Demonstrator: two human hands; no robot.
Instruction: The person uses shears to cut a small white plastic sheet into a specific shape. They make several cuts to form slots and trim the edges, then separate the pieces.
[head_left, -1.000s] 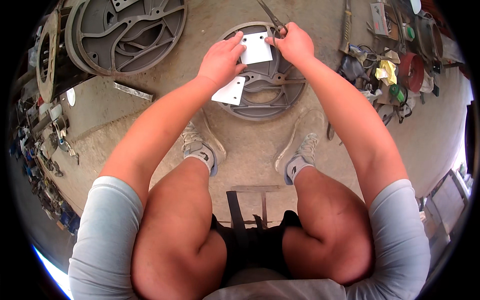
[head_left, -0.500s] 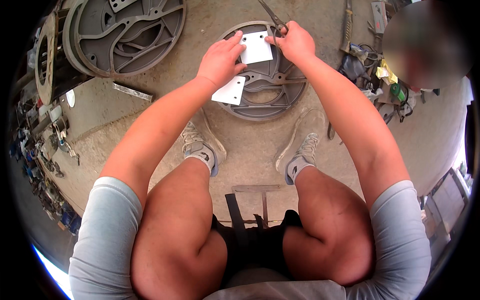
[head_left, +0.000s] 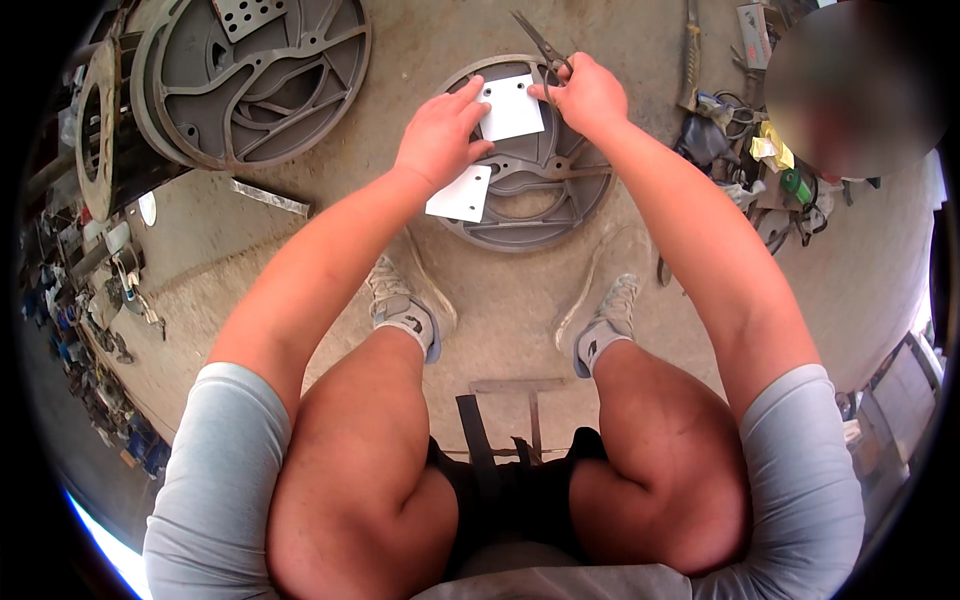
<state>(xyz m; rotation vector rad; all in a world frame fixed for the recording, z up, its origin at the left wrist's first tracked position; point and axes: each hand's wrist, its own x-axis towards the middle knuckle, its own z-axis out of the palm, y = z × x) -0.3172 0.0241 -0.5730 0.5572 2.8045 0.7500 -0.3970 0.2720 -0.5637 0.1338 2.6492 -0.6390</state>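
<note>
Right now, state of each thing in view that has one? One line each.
left hand: fingers resting on the upper white sheet
right hand: closed around the metal scissors
metal scissors: blades open, pointing away
upper white rectangular sheet: flat on the wheel
lower white sheet piece: lying on the wheel's rim, partly under the wrist
grey spoked metal wheel: flat on the floor

White square plate [head_left: 512, 107], plain, with small dark holes near its corners; second white plate [head_left: 462, 194] below. Dull grey spoked metal disc [head_left: 540, 215]. Dusty tan floor [head_left: 320, 260]. Grey sneakers [head_left: 404, 312]. Light grey sleeves [head_left: 215, 470], black shorts [head_left: 510, 490].
</note>
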